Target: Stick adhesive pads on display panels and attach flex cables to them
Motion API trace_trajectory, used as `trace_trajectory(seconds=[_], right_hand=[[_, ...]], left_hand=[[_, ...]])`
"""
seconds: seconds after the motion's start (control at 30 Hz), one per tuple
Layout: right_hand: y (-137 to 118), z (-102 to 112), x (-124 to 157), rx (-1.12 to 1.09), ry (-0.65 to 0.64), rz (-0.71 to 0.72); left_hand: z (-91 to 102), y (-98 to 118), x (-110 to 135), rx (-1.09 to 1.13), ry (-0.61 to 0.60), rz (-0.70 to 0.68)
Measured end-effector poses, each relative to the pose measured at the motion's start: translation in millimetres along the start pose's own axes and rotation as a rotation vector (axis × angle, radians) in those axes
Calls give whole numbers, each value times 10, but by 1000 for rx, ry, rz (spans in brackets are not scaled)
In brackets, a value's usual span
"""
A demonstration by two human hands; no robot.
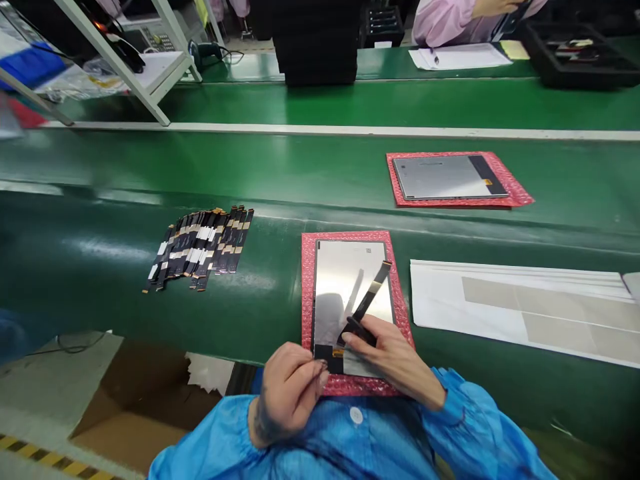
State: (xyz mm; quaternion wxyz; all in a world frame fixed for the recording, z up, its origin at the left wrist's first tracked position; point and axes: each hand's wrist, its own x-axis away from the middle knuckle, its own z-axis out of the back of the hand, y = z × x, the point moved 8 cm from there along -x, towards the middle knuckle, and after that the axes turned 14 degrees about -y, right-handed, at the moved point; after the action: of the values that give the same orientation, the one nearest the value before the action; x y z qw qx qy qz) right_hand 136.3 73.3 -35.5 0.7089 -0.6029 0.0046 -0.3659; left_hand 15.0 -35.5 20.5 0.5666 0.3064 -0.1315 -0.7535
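In front of me an LCD panel (330,267) with a silvery back lies on a pink bubble-wrap bag (307,287). My right hand (395,353) is closed over the panel's lower part, pinching a black flat flex cable (369,297) that slants up to the right. A short dark piece (361,331) also shows at these fingertips; its kind is unclear. My left hand (293,390) is closed in a pinch at the panel's lower left corner, beside the black strip with an orange connector (339,353). Whatever it pinches is too small to name.
A pile of flex cables (200,247) lies to the left. White sheets with grey patches (500,313) are at right. Farther back, a second panel (440,177) rests on pink bubble wrap. A white shelf frame (115,60) and black stacked trays (320,43) stand beyond; a co-worker's pink sleeve (443,23) shows.
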Motion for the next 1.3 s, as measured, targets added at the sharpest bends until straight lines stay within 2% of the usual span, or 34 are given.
trace_trajectory(seconds=[0.13, 0.23, 0.37, 0.6, 0.67, 0.77, 0.87, 1.1, 1.3], right_hand=[[-113, -23, -24, 51, -27, 95], [-124, 10, -20, 117, 12, 83], [-87, -17, -20, 263, 24, 18], [-9, -67, -5, 334, 50, -23], [-12, -77, -9, 319, 32, 3], [-48, -100, -23, 297, -13, 53], [-77, -116, -42, 337, -49, 45], [-99, -154, -93, 484, -80, 47], [-76, -177, -108, 501, -63, 70]], left_hand=[[-302, -21, -65, -73, -66, 6], [-393, -20, -39, -115, -45, -1], [-389, -26, 25, -103, 1, -1], [-451, -150, 58, 38, -47, 130], [-437, -141, 71, 33, -37, 112], [-388, -81, 98, -5, 1, 16], [-355, -42, 122, -48, 29, -51], [-354, -26, 105, -73, 15, -60], [-354, -27, 98, -77, 6, -62]])
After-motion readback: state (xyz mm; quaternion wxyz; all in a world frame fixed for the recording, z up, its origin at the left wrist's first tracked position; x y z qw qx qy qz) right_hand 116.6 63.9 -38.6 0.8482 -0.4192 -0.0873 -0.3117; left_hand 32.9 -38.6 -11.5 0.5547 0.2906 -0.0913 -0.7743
